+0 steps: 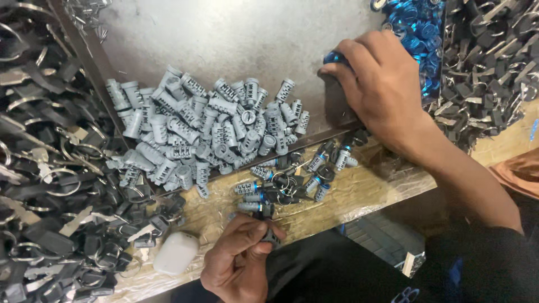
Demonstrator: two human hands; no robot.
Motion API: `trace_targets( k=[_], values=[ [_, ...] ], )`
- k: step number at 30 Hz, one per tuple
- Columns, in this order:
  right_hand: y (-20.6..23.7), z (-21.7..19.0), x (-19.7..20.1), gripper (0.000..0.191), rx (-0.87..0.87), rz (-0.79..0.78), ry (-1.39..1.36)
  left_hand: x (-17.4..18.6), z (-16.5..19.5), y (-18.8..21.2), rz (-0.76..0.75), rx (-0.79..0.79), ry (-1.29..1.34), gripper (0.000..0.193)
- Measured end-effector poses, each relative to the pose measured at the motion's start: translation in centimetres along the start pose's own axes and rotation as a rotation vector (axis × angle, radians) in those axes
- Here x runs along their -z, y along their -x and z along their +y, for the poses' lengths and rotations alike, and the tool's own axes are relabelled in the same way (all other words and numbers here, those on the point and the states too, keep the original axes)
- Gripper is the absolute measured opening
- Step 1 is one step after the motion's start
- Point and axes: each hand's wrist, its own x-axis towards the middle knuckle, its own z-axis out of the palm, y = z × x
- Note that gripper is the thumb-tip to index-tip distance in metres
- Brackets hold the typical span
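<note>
My right hand (382,84) rests on the metal tray (252,33) near its right side, its fingertips pinching a small blue ring (332,56). My left hand (238,258) is at the bench's front edge, closed on a small dark key-and-cylinder part (268,235). A heap of grey lock cylinders (208,126) lies on the tray between the hands. In front of the tray sits a small cluster of cylinders fitted with blue rings and black keys (297,179).
A large pile of black-headed keys on rings (50,185) fills the left. More black keys (494,62) and a pile of blue rings (418,33) lie at the right. A white earbud case (176,253) sits near the wooden bench edge (365,196).
</note>
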Motion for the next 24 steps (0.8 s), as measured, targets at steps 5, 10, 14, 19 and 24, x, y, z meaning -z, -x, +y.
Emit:
trace_targets(
  k=[5,10,14,19,24],
  values=[
    [2.5,0.9,0.6,0.026,-0.106,-0.049,0.073,0.0,-0.2,0.3,-0.01,0.044,0.059,0.021],
    [3.0,1.6,1.5,0.031,0.034,-0.07,0.136,-0.4,-0.4,0.8,-0.001,0.04,-0.01,0.019],
    [-0.5,1.0,-0.1,0.024,0.174,-0.053,0.081,-0.7,-0.5,1.3,0.033,0.039,-0.088,0.02],
    [0.2,-3.3,2.6,0.011,0.095,-0.122,-0.17,-0.9,-0.5,1.9,-0.011,-0.053,-0.1,0.019],
    [8.7,-9.8,4.9,0.024,0.13,-0.125,-0.838,-0.7,-0.5,2.1,-0.144,-0.082,-0.236,0.015]
  ],
)
